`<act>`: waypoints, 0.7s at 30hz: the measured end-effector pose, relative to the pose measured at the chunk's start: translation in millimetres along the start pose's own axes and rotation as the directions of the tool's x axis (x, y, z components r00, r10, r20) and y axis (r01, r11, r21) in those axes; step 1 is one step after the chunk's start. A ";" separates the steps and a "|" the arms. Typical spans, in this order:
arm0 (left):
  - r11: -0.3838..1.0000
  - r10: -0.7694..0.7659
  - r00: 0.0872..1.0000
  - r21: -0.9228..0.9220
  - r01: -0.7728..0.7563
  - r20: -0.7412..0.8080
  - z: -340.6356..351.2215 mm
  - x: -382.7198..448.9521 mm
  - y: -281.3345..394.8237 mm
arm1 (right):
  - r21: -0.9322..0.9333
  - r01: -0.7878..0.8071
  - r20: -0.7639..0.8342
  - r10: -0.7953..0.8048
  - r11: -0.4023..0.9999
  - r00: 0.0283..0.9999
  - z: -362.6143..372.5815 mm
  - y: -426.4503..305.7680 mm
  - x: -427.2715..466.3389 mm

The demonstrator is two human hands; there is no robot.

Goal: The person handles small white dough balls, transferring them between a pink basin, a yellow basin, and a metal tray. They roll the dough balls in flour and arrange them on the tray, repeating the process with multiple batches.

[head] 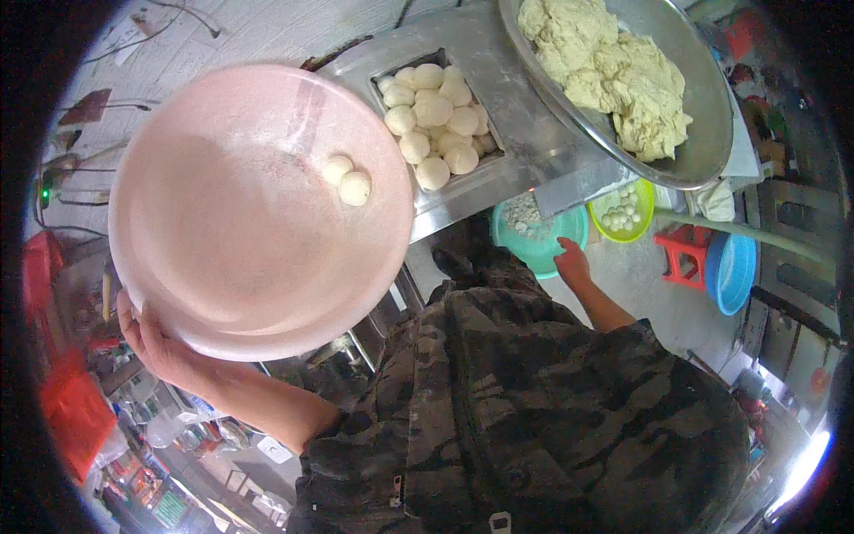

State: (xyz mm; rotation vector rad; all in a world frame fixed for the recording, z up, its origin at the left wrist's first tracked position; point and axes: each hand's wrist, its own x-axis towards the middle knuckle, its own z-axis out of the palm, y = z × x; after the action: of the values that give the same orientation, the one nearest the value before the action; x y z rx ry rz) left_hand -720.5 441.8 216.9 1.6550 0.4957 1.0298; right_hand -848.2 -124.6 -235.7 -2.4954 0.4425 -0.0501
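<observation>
With my left hand I grip the lower left rim of a large pink plastic basin. Two round dough balls lie inside it, touching, at its right side. Beside the basin, a square opening in a stainless steel machine top is heaped with several dough balls. A big steel bowl holding a mass of pale yellow dough stands at the upper right. My right hand hangs low over the edge of a green basin, fingers partly spread, with nothing seen in it.
The green basin holds whitish crumbly pieces. Near it are a yellow-green basin with small white balls, a red plastic stool and a blue basin. Cables run along the pale wall at upper left.
</observation>
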 end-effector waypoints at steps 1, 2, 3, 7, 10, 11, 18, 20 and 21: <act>1.000 0.007 1.000 0.009 -0.007 -0.011 0.0 -3.8 3.3 | -0.001 -0.044 0.119 0.044 0.999 0.992 -6.1 -8.8 4.8; 0.999 0.032 0.999 -0.006 -0.032 0.028 1.8 -10.1 9.9 | -0.004 -0.084 0.237 0.083 0.996 0.968 -20.2 -30.2 18.5; 0.999 0.024 1.000 -0.025 -0.024 0.019 1.0 -8.9 8.1 | -0.016 -0.122 0.343 0.119 0.992 0.932 -36.7 -57.1 32.3; 0.998 0.005 1.000 -0.068 -0.006 -0.017 2.2 -11.6 5.2 | 0.302 0.286 0.154 -0.343 0.909 0.927 -66.1 -180.2 63.2; 0.999 0.003 0.999 -0.044 -0.005 -0.046 -7.4 -19.0 14.2 | 0.358 0.593 0.089 -0.659 0.721 0.747 -72.5 -320.6 77.3; 0.999 -0.006 0.999 -0.044 0.004 -0.038 -6.2 -19.8 13.0 | 0.537 0.653 -0.030 -0.761 0.535 0.648 -51.9 -348.6 82.9; 0.999 0.010 1.000 -0.053 -0.008 0.030 -8.3 -21.4 7.1 | 0.009 0.690 0.110 -0.687 0.724 0.719 77.5 -481.4 93.9; 0.997 0.009 1.000 -0.082 -0.008 0.016 -20.6 -22.2 1.6 | 0.024 0.718 0.169 -0.711 0.695 0.683 89.6 -479.7 93.1; 0.995 0.001 1.000 -0.098 0.000 0.005 -23.3 -25.0 1.9 | 0.091 0.707 0.248 -0.704 0.701 0.666 86.5 -480.4 92.5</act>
State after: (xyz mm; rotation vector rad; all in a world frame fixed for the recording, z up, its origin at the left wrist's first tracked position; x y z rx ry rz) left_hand -753.5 435.4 210.4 1.5701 0.4345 1.0341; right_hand -604.2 261.4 -39.9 -2.4814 -0.6720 -0.0181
